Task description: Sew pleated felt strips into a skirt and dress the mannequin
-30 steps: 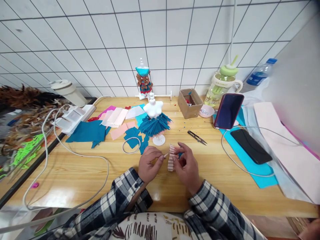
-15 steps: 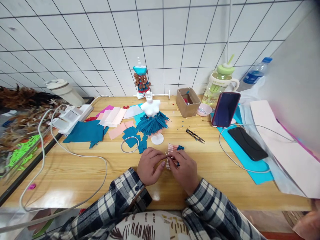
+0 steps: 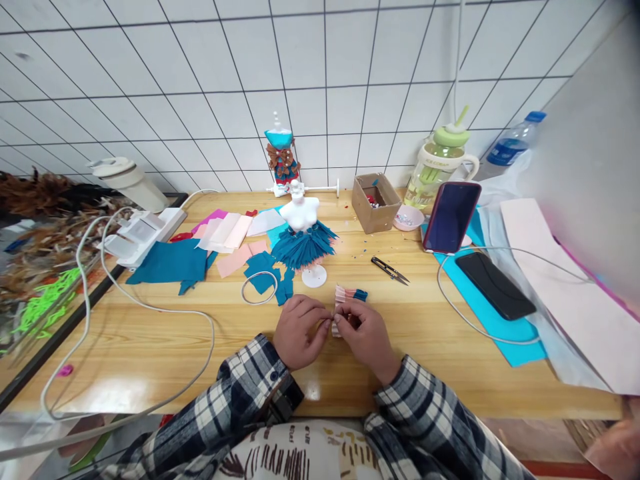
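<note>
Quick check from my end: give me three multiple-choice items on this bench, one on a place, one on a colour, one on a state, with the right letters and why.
1. Where do the thread snips lie?
A. On the bare wood right of the mannequin's base
B. Inside the cardboard box
C. On the black phone

2. What colour is the skirt on the near mannequin?
A. Yellow
B. Teal blue
C. Black

3. How is the pleated pink strip held?
A. It lies alone on the table
B. Only the left hand holds it
C. The left hand and the right hand both pinch it

Answers: 1 A, the snips rest on wood between the stand and the phone cable. 2 B, the layered skirt is teal. 3 C, fingers of both hands meet on the strip.
</note>
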### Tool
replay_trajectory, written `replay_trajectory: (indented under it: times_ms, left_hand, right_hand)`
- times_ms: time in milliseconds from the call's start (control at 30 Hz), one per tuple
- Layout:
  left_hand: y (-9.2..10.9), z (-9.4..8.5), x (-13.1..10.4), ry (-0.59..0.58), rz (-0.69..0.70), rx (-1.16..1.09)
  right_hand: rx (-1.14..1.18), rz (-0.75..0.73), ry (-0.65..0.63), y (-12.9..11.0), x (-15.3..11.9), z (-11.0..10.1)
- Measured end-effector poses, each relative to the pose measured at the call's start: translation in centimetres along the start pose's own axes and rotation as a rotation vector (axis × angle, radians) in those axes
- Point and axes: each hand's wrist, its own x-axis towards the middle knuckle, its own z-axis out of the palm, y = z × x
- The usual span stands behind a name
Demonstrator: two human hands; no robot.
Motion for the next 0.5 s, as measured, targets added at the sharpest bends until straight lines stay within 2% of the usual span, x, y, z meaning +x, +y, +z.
replay_trajectory:
  times_ms: [200, 500]
  left_hand:
    - [0.18, 0.13, 0.34, 0.035, -0.021, -0.072]
    - [0.26, 0.19, 0.68, 0.096, -0.055, -0.215]
  right_hand:
    - [0.107, 0.102, -0.066, -0.1, -0.01, 0.15]
    - [0.151, 0.145, -0.044, -0.28, -0.29, 0.24]
